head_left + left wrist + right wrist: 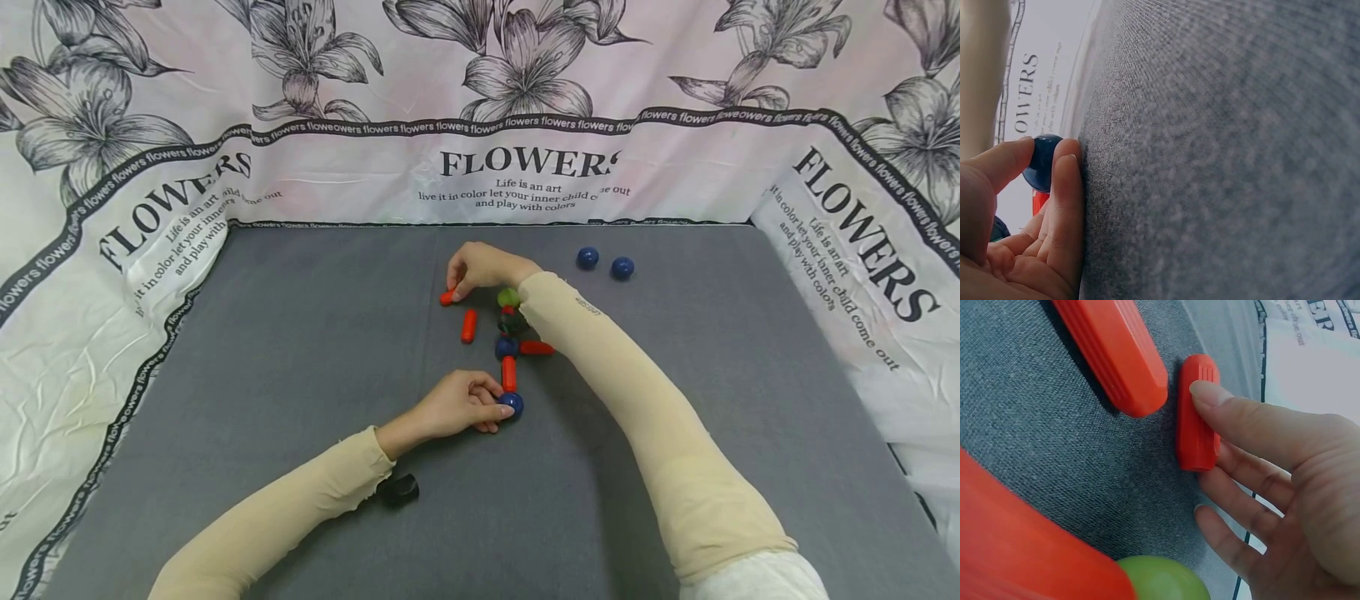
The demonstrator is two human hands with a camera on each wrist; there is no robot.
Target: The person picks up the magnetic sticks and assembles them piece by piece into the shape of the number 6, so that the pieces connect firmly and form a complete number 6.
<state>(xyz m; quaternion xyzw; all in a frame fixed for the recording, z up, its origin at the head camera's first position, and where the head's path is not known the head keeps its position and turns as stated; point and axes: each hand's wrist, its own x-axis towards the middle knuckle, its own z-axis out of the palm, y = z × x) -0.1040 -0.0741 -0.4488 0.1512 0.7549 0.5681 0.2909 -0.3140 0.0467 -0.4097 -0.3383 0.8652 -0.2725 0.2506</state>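
My left hand [459, 404] pinches a blue ball [512, 405] between thumb and fingers at the near end of a row of joined pieces. A red rod [509, 374] runs from this ball to another blue ball [507, 347]. Beyond it come a dark green ball [512, 322] and a light green ball [508, 297]. Another red rod [536, 347] points right from the middle blue ball. My right hand [487, 267] pinches a separate ridged red rod [1197, 419] left of the light green ball, thumb on top. Its sleeve hides part of the row.
One loose red rod [468, 326] lies left of the row. Two blue balls, a left one [588, 257] and a right one [622, 267], sit at the back right of the grey tabletop [300, 333]. A black object [399, 490] shows beside the left cuff. Flower-printed cloth [525, 183] hangs behind.
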